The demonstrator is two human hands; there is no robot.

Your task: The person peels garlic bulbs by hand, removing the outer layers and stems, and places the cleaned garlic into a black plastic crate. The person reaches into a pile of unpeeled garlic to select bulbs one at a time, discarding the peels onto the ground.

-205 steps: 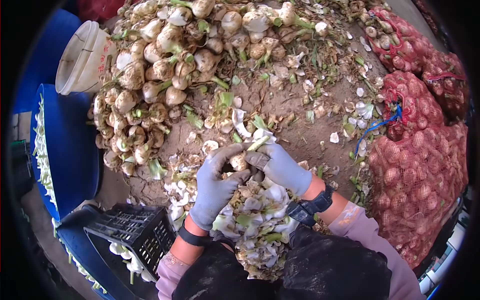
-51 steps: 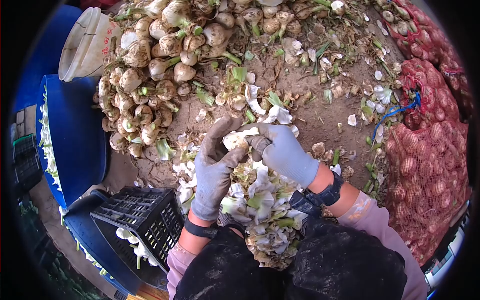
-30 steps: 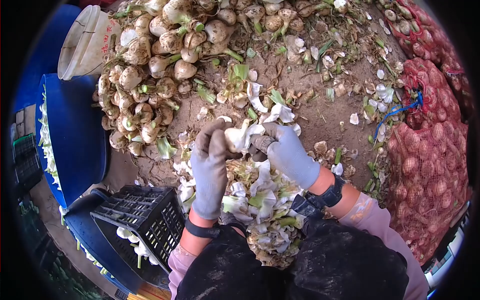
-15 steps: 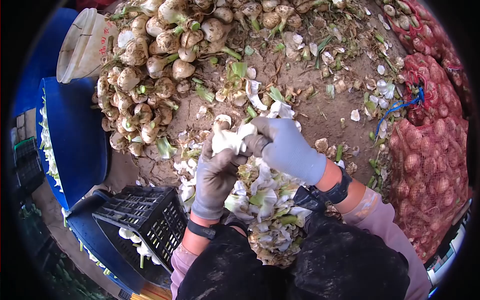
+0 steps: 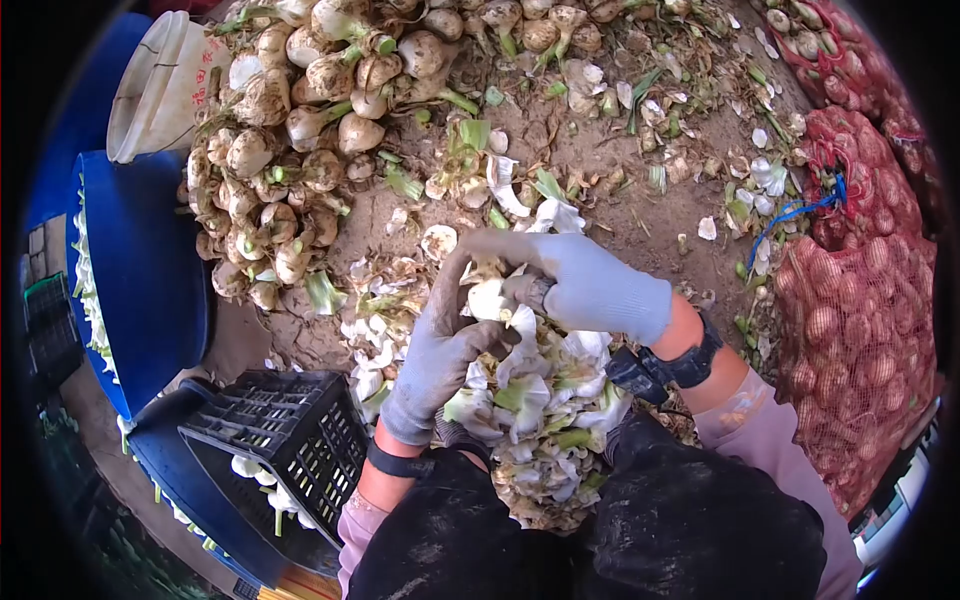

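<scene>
Near the middle, my left hand [image 5: 433,355], in a dirty grey glove, has its fingers curled round a white garlic bulb [image 5: 487,299]. My right hand [image 5: 590,285], gloved the same way, is closed at the bulb's right side, its fingers bent over the top and against it. Part of the bulb is hidden by the fingers. Below both hands lies a heap of peeled garlic skins [image 5: 540,395], between the legs.
A pile of unpeeled bulbs [image 5: 250,150] lies at the upper left, near a white bucket [image 5: 165,90] and a blue tub [image 5: 150,280]. A black crate [image 5: 285,425] stands lower left. Red mesh sacks [image 5: 855,340] line the right. Skins litter the ground.
My right hand has moved slightly right and down, and its fingers now arch over the bulb. The bulb sits lower and is more covered, and a loose skin piece shows above my left hand.
</scene>
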